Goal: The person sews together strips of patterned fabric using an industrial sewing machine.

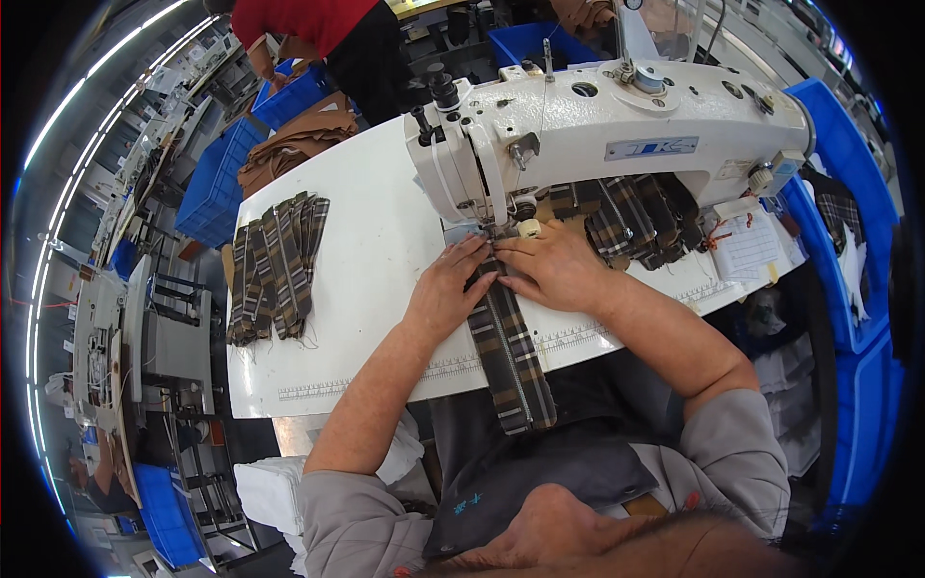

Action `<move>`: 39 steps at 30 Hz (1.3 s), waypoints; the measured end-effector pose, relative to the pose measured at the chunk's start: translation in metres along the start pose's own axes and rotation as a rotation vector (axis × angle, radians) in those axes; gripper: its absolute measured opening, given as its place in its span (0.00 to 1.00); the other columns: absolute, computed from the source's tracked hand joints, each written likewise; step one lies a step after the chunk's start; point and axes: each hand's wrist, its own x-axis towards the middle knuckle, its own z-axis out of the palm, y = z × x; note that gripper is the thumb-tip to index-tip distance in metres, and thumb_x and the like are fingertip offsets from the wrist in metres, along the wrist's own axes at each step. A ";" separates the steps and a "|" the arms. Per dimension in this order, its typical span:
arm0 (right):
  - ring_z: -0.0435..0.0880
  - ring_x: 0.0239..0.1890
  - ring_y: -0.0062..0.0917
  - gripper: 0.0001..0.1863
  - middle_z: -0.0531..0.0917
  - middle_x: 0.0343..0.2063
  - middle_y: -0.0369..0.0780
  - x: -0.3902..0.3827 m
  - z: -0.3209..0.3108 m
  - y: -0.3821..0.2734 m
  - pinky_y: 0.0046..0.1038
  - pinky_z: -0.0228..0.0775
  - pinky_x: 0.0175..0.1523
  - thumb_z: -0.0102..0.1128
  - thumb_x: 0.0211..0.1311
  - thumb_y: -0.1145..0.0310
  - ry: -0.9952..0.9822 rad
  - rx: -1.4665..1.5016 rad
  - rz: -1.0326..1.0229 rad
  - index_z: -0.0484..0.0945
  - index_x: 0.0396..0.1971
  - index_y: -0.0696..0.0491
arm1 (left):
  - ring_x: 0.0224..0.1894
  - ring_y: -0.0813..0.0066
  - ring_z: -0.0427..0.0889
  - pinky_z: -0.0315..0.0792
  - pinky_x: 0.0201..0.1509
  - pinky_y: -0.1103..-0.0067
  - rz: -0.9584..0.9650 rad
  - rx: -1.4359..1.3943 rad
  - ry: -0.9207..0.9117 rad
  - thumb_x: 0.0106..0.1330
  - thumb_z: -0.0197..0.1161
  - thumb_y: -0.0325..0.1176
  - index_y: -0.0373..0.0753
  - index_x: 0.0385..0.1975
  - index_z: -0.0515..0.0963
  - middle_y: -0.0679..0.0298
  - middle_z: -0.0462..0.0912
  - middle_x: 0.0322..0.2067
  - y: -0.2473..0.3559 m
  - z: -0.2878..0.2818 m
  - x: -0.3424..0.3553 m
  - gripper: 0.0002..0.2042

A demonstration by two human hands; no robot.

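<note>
Long, narrow plaid fabric strip in brown, black and white (511, 356), with a pale line along its length, is running from beneath the machine head across the front edge of the table; its near end is hanging past that edge, over the wearer's dark apron (549, 462). The left hand (446, 289) is resting on the strip's left side, fingers close together, thumb set apart on the cloth. The right hand (559, 268) is lying on its right side, fingers narrow, fingertips near the presser area. Cannot tell whether either hand is pinching the cloth.

The white metal sewing machine (578, 116) is standing over the smooth white table (376, 241). Near the table's left edge, a stack of similar plaid strips (279, 270) is lying; a second pile of plaid pieces (646, 222) is sitting beneath the machine arm, and white paper sheets (747, 246) are resting by the right edge. Beyond the left rear edge, brown folded fabric (299, 144) is filling a blue plastic crate (207, 183).
</note>
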 end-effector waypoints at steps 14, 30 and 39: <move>0.80 0.47 0.34 0.25 0.87 0.40 0.39 0.001 0.000 0.001 0.39 0.72 0.52 0.70 0.59 0.50 0.000 -0.009 0.005 0.87 0.46 0.55 | 0.67 0.53 0.78 0.67 0.76 0.59 0.011 -0.009 -0.004 0.69 0.69 0.39 0.34 0.59 0.81 0.51 0.80 0.63 -0.004 -0.004 0.006 0.22; 0.84 0.51 0.37 0.28 0.85 0.53 0.40 0.002 -0.004 0.000 0.43 0.69 0.60 0.68 0.61 0.49 -0.115 0.023 0.045 0.83 0.52 0.55 | 0.74 0.52 0.71 0.58 0.79 0.49 0.026 0.106 -0.034 0.65 0.71 0.43 0.39 0.62 0.80 0.56 0.78 0.66 -0.002 -0.007 0.000 0.26; 0.84 0.51 0.37 0.28 0.85 0.52 0.40 0.001 -0.004 -0.001 0.43 0.69 0.60 0.67 0.62 0.49 -0.110 0.014 0.042 0.83 0.52 0.55 | 0.73 0.55 0.72 0.58 0.79 0.51 0.023 0.097 -0.028 0.64 0.70 0.41 0.40 0.61 0.81 0.57 0.79 0.66 -0.003 -0.005 -0.001 0.25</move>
